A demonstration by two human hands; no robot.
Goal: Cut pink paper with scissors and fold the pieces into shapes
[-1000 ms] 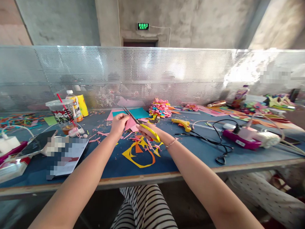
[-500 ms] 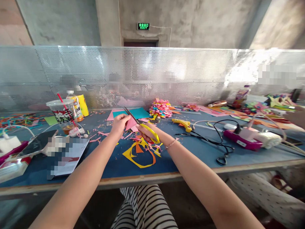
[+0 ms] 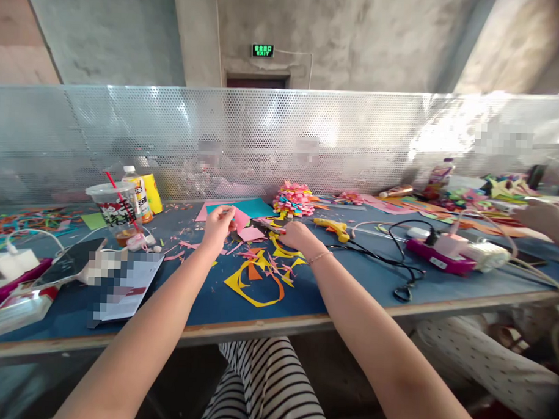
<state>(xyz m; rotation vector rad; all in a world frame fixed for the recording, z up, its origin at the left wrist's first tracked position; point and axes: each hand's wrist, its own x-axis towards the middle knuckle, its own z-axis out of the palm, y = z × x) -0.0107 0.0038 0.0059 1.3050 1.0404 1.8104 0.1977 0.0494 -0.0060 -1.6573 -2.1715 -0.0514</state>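
Observation:
My left hand (image 3: 220, 221) pinches a piece of pink paper (image 3: 242, 219) over the desk. To its right, my right hand (image 3: 299, 236) is low over the desk with fingers curled together. At its fingertips lies a dark, narrow object (image 3: 266, 225), too small and partly hidden to name. Yellow paper scraps (image 3: 258, 301), some cut into curves, lie in front of the hands with orange and pink bits. Behind the hands is a teal sheet (image 3: 256, 207). A pink, layered paper flower ball (image 3: 293, 199) stands behind my right hand.
A yellow glue gun (image 3: 332, 228) and a purple power strip (image 3: 438, 256) with cables lie to the right. On the left are a plastic cup (image 3: 117, 211) with a red straw and a tablet (image 3: 132, 290). A perforated metal screen (image 3: 264, 129) borders the desk. Another person's hand (image 3: 542, 220) is far right.
The yellow-handled scissors no longer show clearly in my right hand, which has moved right and down to the desk. My left hand has shifted slightly left, still pinching pink paper.

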